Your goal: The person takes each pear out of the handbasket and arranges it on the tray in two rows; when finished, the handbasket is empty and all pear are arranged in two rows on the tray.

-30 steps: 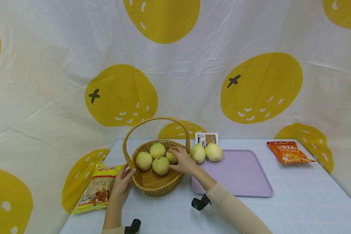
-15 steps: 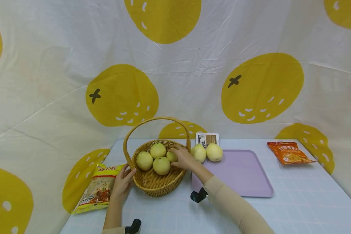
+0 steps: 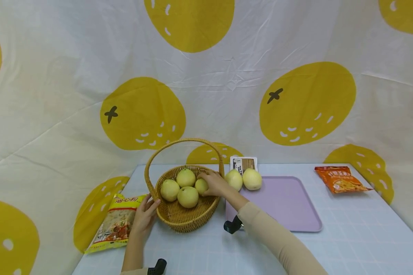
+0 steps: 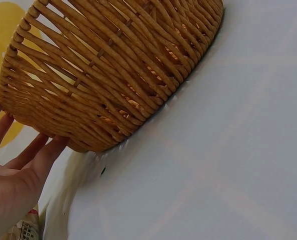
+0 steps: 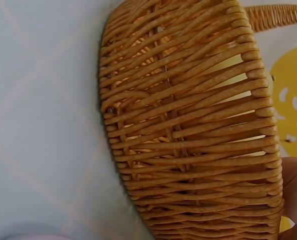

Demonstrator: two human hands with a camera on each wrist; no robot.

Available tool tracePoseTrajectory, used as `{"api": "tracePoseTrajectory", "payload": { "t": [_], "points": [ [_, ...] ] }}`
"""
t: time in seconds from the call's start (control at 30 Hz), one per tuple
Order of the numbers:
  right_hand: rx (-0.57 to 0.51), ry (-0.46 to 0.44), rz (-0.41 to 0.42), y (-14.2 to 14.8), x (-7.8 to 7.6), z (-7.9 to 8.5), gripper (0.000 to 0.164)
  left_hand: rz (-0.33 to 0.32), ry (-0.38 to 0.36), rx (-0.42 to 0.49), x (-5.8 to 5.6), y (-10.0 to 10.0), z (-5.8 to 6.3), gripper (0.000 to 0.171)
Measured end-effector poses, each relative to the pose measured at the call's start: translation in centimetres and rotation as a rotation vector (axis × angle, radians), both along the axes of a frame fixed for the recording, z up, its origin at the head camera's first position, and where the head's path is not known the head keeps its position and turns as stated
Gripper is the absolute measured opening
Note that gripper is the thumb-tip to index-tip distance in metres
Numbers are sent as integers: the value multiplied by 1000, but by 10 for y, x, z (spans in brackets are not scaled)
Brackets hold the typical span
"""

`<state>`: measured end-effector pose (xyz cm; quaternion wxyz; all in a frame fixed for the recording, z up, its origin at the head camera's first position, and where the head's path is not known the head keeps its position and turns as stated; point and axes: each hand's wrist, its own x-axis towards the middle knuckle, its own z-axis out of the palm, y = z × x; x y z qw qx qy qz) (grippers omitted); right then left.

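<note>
A wicker basket (image 3: 186,225) with a tall arched handle stands on the table, holding several round, pale yellow-green pears (image 3: 187,197). At its left side my left hand (image 3: 145,215) grips the basket, thumb at the rim by the handle's foot and fingers against the outer wall (image 4: 108,75). My right hand (image 3: 213,184) reaches over the right rim and holds the rightmost pear (image 3: 201,186), its fingers curled round it. In the right wrist view the basket wall hides most of that hand.
Right of the basket lies a purple tray (image 3: 278,206), with two pale pears (image 3: 252,179) at its back left corner. Behind them is a flat white-and-brown packet (image 3: 243,163). A yellow food bag (image 3: 115,223) lies by my left forearm, an orange snack bag (image 3: 340,179) at far right.
The front pear in the basket has rolled slightly to the left. More of the pear in my right hand shows. My left hand and the basket stay in place.
</note>
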<state>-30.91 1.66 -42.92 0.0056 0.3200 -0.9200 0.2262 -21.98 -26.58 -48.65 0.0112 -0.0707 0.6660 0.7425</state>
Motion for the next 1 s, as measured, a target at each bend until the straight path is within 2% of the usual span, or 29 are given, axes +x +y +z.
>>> {"api": "tracePoseTrajectory", "payload": {
  "t": [0.13, 0.27, 0.5, 0.7, 1.0],
  "points": [
    [-8, -23, 2, 0, 1, -3, 58, -2, -4, -19, 0, -1, -1, 79],
    [-25, 3, 41, 1, 0, -5, 54, 2, -6, -16, -1, -1, -1, 77],
    [-136, 1, 105, 8, -1, -5, 55, 2, 3, -24, -2, -1, -2, 77],
    [-211, -41, 133, 17, 5, 7, 58, -3, 7, -22, -2, -1, -2, 76],
    [-333, -104, 220, 40, 22, 30, 58, -8, 10, -42, -2, -1, -2, 75]
  ]
}}
